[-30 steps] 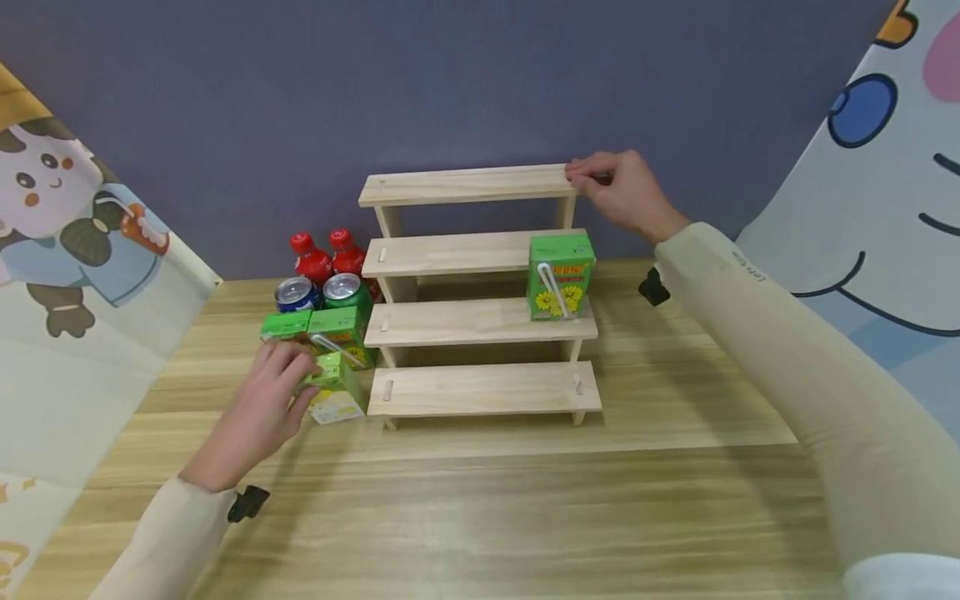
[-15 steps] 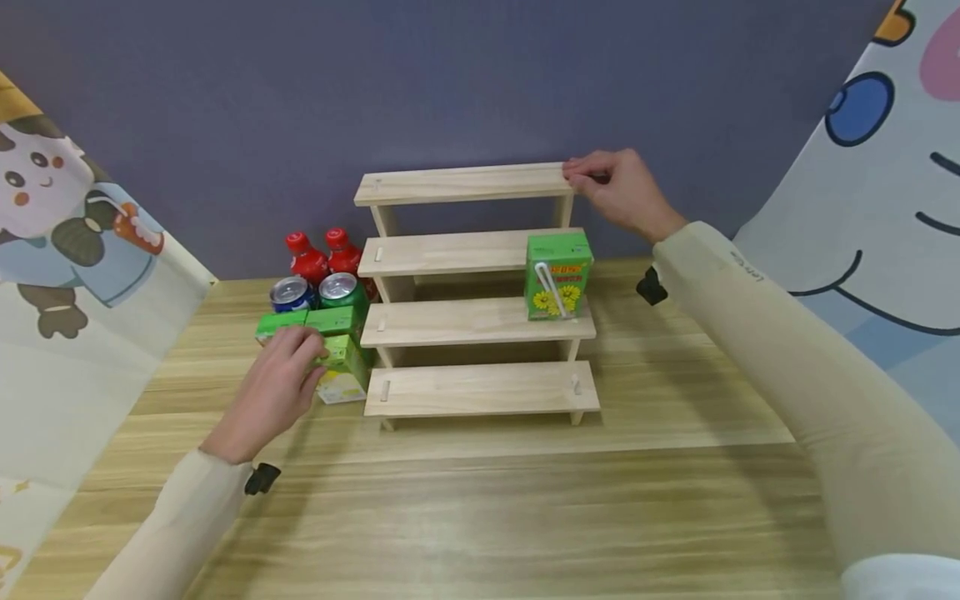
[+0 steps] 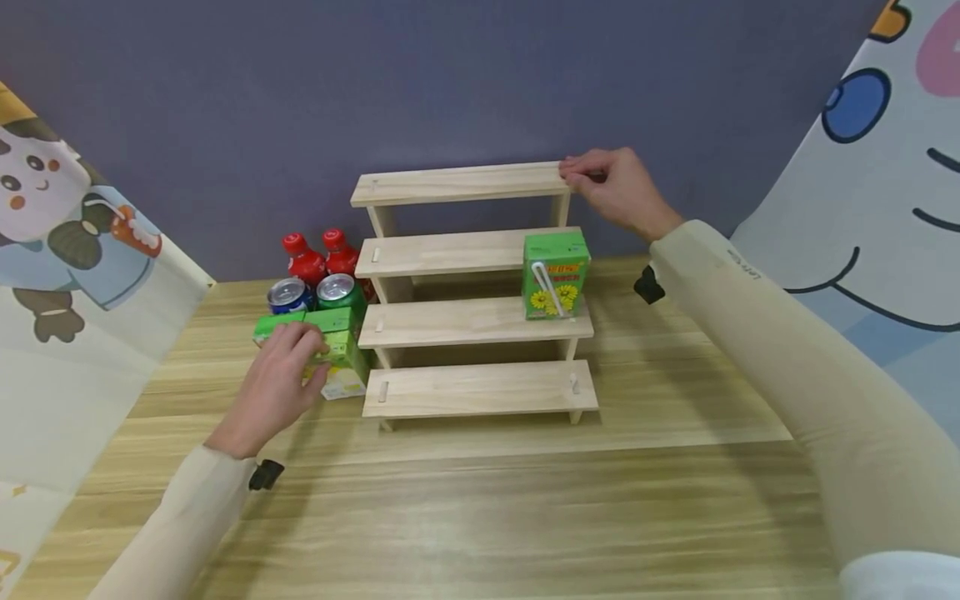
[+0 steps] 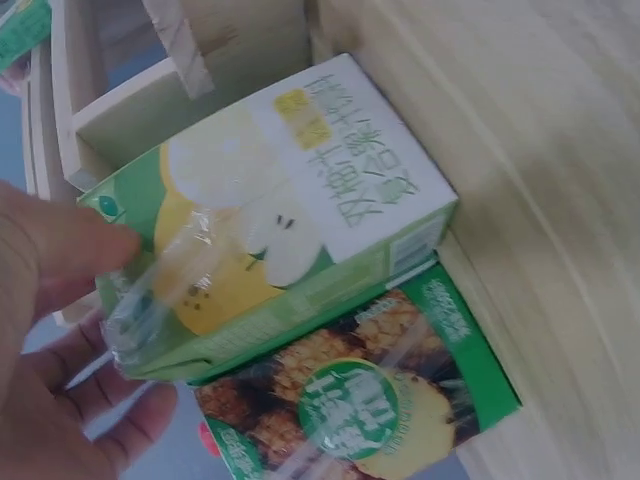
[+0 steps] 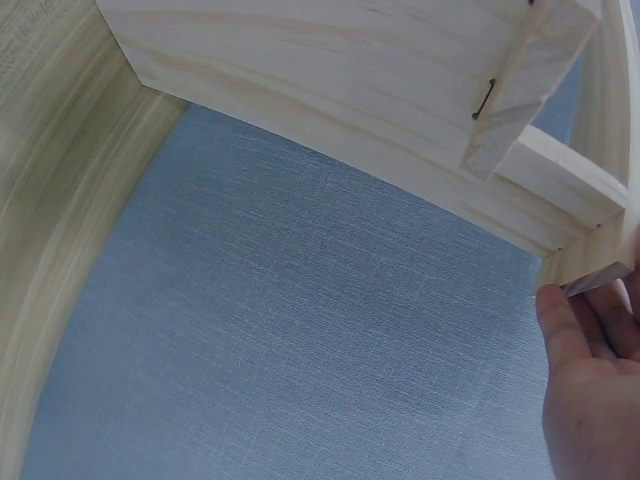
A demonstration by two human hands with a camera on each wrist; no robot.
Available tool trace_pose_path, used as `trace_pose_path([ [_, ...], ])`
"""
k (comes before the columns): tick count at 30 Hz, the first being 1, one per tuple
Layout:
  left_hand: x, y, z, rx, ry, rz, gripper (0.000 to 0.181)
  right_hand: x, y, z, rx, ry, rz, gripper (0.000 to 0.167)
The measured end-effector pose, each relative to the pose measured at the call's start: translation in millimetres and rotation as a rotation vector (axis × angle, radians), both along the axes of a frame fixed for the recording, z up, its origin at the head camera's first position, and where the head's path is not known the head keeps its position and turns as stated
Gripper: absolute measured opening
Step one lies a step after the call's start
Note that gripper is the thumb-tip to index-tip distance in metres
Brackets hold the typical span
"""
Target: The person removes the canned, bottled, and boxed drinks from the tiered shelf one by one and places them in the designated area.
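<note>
In the head view my left hand is at a pale green juice box, left of the stepped wooden shelf. The left wrist view shows the thumb over one end of this juice box; the other fingers are spread below that end, seemingly apart from it. Its side carries fruit pictures. Beside it stands a pineapple-print box. With thumb and fingers, my right hand pinches the right end of the shelf's top board. A green flower-print drink box with a straw stands on a lower tier.
Behind the left hand stand green drink boxes, a blue can, a green can and two red-capped bottles. A dark wall rises behind the shelf. Wood-grain tabletop extends in front.
The pale green juice box has moved back, away from me, toward the green boxes, with my left hand. The left thumb now stands farther from the fingers. My right hand stays on the top board.
</note>
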State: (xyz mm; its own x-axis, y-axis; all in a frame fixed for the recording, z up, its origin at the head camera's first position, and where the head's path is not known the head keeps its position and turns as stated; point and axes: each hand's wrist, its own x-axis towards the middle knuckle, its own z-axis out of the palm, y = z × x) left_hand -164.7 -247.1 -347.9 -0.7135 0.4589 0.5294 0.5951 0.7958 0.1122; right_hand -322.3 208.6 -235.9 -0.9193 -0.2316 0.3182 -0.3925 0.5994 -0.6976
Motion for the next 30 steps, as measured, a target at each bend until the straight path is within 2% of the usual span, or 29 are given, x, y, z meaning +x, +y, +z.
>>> trace_pose_path([
  [3, -1.0, 5.8, 7.2, 0.034, 0.026, -0.003, 0.022, 0.6, -2, -0.7, -0.006, -0.005, 0.008, 0.029],
  [6, -2.7, 19.1, 21.0, 0.063, 0.046, -0.022, 0.021, 0.8, -3, -0.6, -0.01, -0.004, 0.014, 0.029],
  [12, -11.8, 58.9, 53.1, 0.098, 0.048, -0.126, 0.019, 0.7, -3, 0.4, -0.009, 0.009, 0.007, 0.028],
  [19, -21.1, 104.4, 79.7, 0.126, 0.001, -0.238, 0.02, 1.7, -6, 0.0, -0.005, 0.015, 0.015, 0.028],
  [24, -25.3, 131.0, 93.1, 0.124, -0.017, -0.291, 0.021, 2.5, -8, -0.2, 0.002, 0.01, 0.014, 0.029],
  [30, -32.5, 154.1, 99.9, 0.132, -0.014, -0.351, 0.022, 3.0, -11, 0.3, 0.01, 0.022, 0.026, 0.029],
])
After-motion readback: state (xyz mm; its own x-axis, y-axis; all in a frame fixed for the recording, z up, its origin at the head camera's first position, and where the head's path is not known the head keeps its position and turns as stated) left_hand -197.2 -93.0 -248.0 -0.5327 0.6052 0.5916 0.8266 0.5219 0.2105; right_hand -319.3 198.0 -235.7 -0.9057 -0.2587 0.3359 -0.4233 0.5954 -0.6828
